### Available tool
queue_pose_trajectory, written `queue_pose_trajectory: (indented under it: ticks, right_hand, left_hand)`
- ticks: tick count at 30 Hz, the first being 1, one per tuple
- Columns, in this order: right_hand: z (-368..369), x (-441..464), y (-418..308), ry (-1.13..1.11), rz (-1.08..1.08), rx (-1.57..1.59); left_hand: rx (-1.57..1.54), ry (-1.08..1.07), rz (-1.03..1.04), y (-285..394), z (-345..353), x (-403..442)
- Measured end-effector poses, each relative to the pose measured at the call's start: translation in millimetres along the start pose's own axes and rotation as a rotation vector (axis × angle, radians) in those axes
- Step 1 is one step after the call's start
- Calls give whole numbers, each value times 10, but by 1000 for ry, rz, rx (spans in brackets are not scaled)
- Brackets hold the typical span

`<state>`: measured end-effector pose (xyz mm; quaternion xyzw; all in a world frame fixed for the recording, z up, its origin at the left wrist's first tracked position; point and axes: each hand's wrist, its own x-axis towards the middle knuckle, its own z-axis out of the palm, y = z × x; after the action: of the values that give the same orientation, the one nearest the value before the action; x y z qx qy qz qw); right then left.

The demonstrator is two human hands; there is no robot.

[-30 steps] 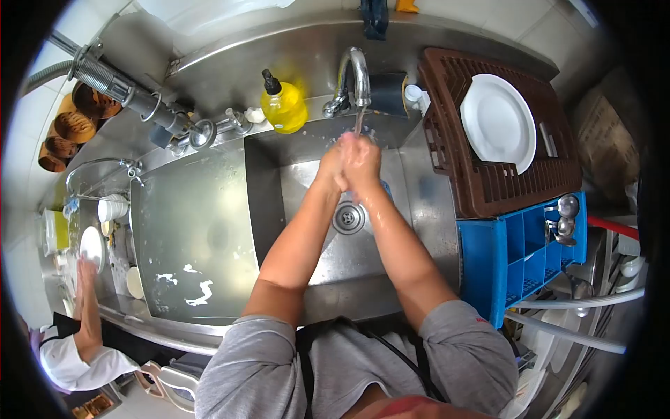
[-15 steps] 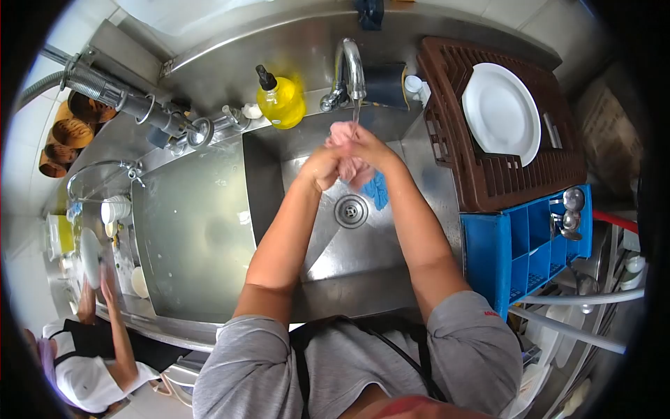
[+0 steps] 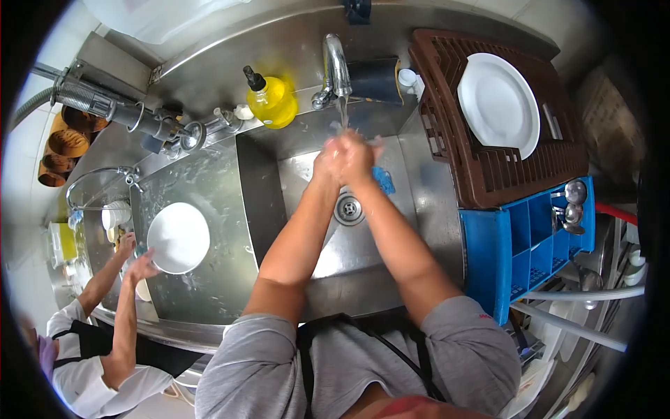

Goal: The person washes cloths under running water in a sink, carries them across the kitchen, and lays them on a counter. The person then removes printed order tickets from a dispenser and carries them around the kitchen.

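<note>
Water runs from the metal faucet (image 3: 337, 66) onto my two hands, which are pressed together over the sink (image 3: 335, 255). My left hand (image 3: 326, 162) and my right hand (image 3: 354, 159) are both closed around a pink cloth (image 3: 377, 145), of which only small parts show between and beside the fingers. A blue cloth (image 3: 383, 180) lies in the sink just right of my hands, above the round drain (image 3: 348, 209). Behind the sink, on its ledge, stands a yellow soap bottle (image 3: 273, 103) with a black pump.
At right are a brown rack (image 3: 488, 178) holding a white plate (image 3: 498, 105) and a blue caddy (image 3: 485, 241) with ladles (image 3: 574, 202). At left, a co-worker's hands (image 3: 139, 269) are beside a white round dish (image 3: 179, 238) over the water-filled basin (image 3: 216, 293).
My hands have closed together over the pink cloth, which showed more openly half a second ago. The co-worker has moved right, and a white dish now appears over the left basin.
</note>
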<state>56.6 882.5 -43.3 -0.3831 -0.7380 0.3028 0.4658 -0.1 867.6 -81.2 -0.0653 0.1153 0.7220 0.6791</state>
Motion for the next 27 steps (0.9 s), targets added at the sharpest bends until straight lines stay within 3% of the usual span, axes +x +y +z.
queue_pose_trajectory:
  ticks: [2,6,8,10,11,13,14,17,20,21,23,24,25,27]
  right_hand:
    - [-64,221,136,10,484,209]
    - [-113,133,96,-94,327,127]
    - [-94,20,149,-118,262,53]
    - [-57,-143,192,-144,205,-14]
    - [-51,-52,326,-135,298,-128]
    - [-23,57,646,-22,173,-126]
    - [-39,119,666,36,106,-122]
    - [-100,225,656,-340,524,737]
    - [-215,268,695,-409,478,535]
    - [-244,257,554,-230,570,812]
    - [-163,132,151,-142,506,986]
    - [-176,22,-53,-333,499,1005]
    - [65,-102,-192,-198,-64,796]
    - [119,-248,-356,-265,-216,258]
  left_hand:
    - [459,415,48,-81,533,-151]
    - [538,-5,-89,232,-32,-48]
    - [335,-179,-300,361,-165,133]
    - [446,-18,-209,253,-127,-1]
    - [563,64,-202,229,104,-40]
    - [746,223,-80,162,395,-131]
    - [788,202,-109,196,406,-133]
    - [847,141,-136,360,527,-195]
    - [741,65,-81,536,504,-264]
    - [603,253,11,533,454,-258]
    - [532,238,-117,500,305,-167]
    - [494,230,-180,466,189,-112]
    - [876,60,117,402,-110,-72]
    - [640,-1,183,252,-175,-120]
